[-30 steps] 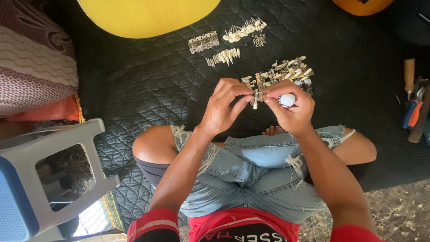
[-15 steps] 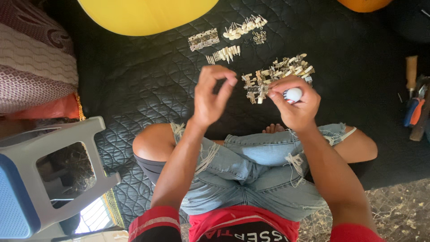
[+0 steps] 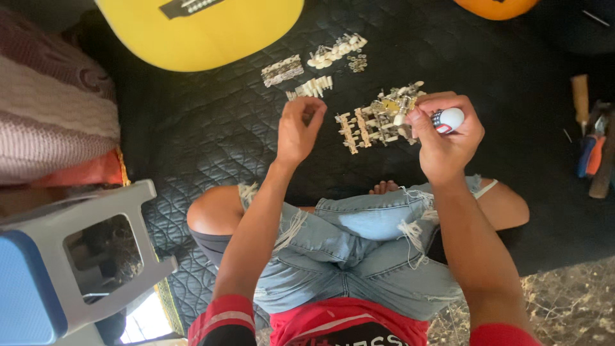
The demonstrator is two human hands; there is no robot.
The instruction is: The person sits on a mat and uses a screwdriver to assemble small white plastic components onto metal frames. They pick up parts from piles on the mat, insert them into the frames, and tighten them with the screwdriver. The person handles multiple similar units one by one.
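Right hand [image 3: 448,138] clamped on a small white-tipped tool [image 3: 448,119], just right of the metal tuner pile [image 3: 378,120] — nearer than left hand [image 3: 300,131], fingers loosely curled, empty.

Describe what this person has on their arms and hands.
Both forearms are bare; no gloves, rings or watch visible on the left hand or right hand. Short red sleeves end near the elbows; the left sleeve has a pale stripe, the right sleeve looks plain.
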